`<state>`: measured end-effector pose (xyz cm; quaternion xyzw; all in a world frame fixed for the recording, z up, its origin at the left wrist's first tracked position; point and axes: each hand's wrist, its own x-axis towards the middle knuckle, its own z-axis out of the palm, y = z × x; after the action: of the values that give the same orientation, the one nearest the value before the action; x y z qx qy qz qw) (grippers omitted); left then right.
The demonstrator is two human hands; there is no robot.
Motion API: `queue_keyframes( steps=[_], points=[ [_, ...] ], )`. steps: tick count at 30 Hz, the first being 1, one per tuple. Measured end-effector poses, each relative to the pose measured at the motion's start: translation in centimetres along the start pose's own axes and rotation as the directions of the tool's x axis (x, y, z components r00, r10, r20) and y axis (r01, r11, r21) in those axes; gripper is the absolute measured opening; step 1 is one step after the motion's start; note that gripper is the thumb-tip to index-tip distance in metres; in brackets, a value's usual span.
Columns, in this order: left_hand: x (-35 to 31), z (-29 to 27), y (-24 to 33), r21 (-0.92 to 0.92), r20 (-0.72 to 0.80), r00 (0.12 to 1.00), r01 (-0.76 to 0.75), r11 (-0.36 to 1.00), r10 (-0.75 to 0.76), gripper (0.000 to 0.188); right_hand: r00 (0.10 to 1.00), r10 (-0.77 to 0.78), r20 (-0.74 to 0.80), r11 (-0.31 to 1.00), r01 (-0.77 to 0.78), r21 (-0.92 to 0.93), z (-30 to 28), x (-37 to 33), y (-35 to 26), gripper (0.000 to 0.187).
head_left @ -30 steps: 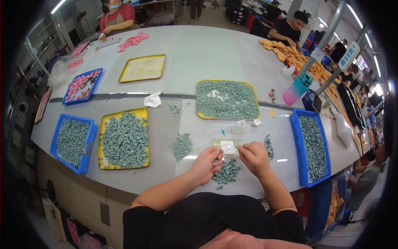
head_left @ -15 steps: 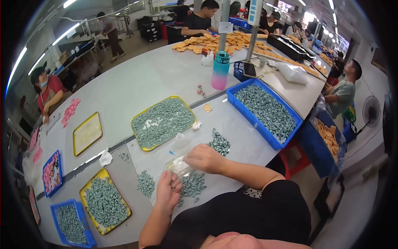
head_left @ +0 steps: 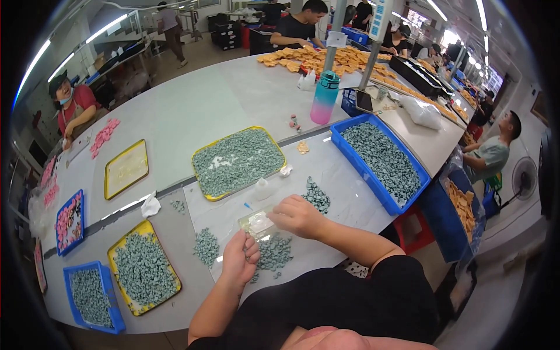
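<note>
My left hand [head_left: 240, 258] is closed, thumb up, at the near left corner of a small clear rectangular plate [head_left: 253, 224], which it grips. My right hand [head_left: 299, 217] hangs over the plate's right end with its fingertips pinched together; what is between them, if anything, is hidden. Just below the plate lies a pile of small grey-green pieces [head_left: 273, 254]. A second small pile [head_left: 317, 197] sits beyond my right hand, and another pile [head_left: 206, 247] lies left of my left hand. Beyond the plate stands a small white squeeze bottle [head_left: 263, 188] with a blue tip.
A yellow-rimmed tray [head_left: 201, 191] of grey-green pieces lies ahead. A blue bin [head_left: 395, 205] of them stands right, beside a teal-pink water bottle [head_left: 325, 99]. At left are another yellow tray [head_left: 138, 311], a blue bin [head_left: 119, 325] and crumpled tissue [head_left: 150, 205]. Several people work around.
The view has shifted slightly, so the table appears displaced in the picture. Both hands stay at the clear plate, the right still pinched over its right end.
</note>
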<state>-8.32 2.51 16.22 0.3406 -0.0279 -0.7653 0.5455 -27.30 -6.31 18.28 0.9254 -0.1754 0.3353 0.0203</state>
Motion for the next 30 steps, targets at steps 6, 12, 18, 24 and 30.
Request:
queue_keyframes(
  steps=[6,12,18,24,30],
  points=[
    [0.1,-0.5,0.6,-0.008,-0.004,1.000,0.001,1.000,-0.001,0.019,0.999,0.003,0.041,0.999,-0.001,-0.044,1.2,0.5,0.4,0.026],
    [1.2,-3.1,0.5,0.017,-0.062,0.997,-0.038,0.999,0.039,0.018,0.994,0.016,0.109,1.000,-0.018,0.010,4.0,0.5,1.1,0.026],
    [3.5,-6.5,1.0,0.189,0.043,0.983,-0.184,0.965,0.179,0.016,0.996,0.092,0.021,0.995,-0.092,-0.026,8.3,-0.1,1.3,0.026],
    [4.1,-8.6,0.9,0.176,0.044,0.988,-0.151,0.973,0.145,0.016,0.998,0.033,0.061,0.998,-0.030,-0.050,10.2,0.0,0.6,0.027],
    [4.3,-9.4,1.0,0.183,0.036,0.990,-0.141,0.973,0.136,0.015,0.985,-0.054,0.161,0.998,0.060,-0.034,12.1,-0.1,0.4,0.025]
  ],
)
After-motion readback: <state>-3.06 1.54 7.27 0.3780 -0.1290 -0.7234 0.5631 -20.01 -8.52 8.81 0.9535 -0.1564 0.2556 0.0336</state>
